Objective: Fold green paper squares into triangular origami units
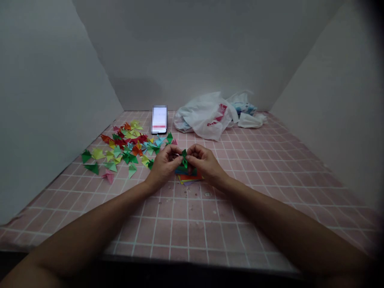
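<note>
Between my two hands, above the middle of the table, is a small green folded paper [184, 159]. My left hand [167, 161] pinches its left side between thumb and fingers. On the other side my right hand [203, 161] grips it in the same way, fingers curled. Just beneath them lies a stack of coloured paper sheets [190, 177], with orange, blue, green and yellow edges showing; my hands hide part of it. To the left spreads a heap of folded paper cranes [129, 146] in green, yellow, red, pink and blue.
A phone [159, 119] with a lit, blurred screen stands upright at the back. Right of it rest a crumpled white plastic bag [207, 114] and a smaller bag [251, 120]. A pink checked cloth [255, 176] covers the table, with pale walls on three sides.
</note>
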Tool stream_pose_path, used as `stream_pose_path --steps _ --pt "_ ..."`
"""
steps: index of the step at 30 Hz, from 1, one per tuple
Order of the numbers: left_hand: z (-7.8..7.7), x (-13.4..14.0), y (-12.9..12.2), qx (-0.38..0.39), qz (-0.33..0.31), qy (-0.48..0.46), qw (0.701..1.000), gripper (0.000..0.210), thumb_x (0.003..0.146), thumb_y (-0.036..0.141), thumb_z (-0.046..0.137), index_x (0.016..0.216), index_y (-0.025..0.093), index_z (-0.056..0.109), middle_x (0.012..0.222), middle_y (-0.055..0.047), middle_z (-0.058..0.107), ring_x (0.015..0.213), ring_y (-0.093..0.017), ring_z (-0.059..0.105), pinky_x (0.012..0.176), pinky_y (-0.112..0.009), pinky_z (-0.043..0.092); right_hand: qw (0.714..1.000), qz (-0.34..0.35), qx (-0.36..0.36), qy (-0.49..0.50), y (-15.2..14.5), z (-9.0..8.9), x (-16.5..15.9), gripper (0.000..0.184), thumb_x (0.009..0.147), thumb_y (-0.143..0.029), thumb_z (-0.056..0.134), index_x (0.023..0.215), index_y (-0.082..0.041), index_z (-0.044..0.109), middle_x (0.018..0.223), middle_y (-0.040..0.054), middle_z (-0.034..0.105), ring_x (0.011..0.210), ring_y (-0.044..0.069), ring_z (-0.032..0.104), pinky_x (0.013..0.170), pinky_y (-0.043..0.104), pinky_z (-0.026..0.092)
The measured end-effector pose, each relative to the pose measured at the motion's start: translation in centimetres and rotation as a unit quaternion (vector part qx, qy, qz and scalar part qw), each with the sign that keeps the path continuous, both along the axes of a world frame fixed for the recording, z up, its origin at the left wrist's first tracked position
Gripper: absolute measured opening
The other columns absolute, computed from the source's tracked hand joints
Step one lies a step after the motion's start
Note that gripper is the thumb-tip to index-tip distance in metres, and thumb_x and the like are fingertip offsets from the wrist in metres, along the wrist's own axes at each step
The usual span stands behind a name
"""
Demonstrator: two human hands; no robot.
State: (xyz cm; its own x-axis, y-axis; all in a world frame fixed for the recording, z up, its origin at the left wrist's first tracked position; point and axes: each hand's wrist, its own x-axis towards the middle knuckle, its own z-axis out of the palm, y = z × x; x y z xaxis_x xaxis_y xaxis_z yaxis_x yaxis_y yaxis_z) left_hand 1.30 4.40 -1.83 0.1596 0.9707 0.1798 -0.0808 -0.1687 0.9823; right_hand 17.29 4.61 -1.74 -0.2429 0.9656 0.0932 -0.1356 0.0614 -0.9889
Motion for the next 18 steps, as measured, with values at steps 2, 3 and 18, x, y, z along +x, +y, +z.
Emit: stream_pose_path --steps 2,3,18 --pt "0.02 0.03 -0.1 -0.004 -0.001 -0.007 1.0 0.024 0.074 0.025 0.077 0.089 0.018 0.06 0.081 0.002 0.06 0.068 -0.01 0.058 0.064 -0.022 0.048 1.0 -0.005 0.004 -0.004 -0.04 0.02 -0.05 0.018 0.073 -0.029 0.069 0.076 -0.021 0.053 0.058 -0.0079 0.054 0.044 0.009 0.052 0.045 0.022 0.044" --pt "0.06 0.05 -0.15 -0.007 -0.001 -0.011 1.0 0.025 0.074 0.025 0.077 0.09 0.018 0.06 0.081 0.002 0.06 0.068 -0.009 0.057 0.063 -0.021 0.048 1.0 -0.007 0.008 -0.006 -0.07 0.03 -0.07 0.018 0.073 -0.03 0.068 0.076 -0.021 0.053 0.058 -0.0078 0.054 0.044 0.009 0.052 0.045 0.022 0.044" --pt "0.16 -0.67 0.8 0.008 -0.04 0.069 0.997 0.021 0.072 0.019 0.069 0.089 0.017 0.057 0.082 0.002 0.055 0.072 -0.011 0.053 0.064 -0.023 0.042 0.983 -0.021 0.122 -0.135 0.45 -0.42 0.58 0.012 0.081 -0.029 0.062 0.079 -0.02 0.055 0.072 -0.0017 0.054 0.064 0.012 0.049 0.056 0.025 0.04"
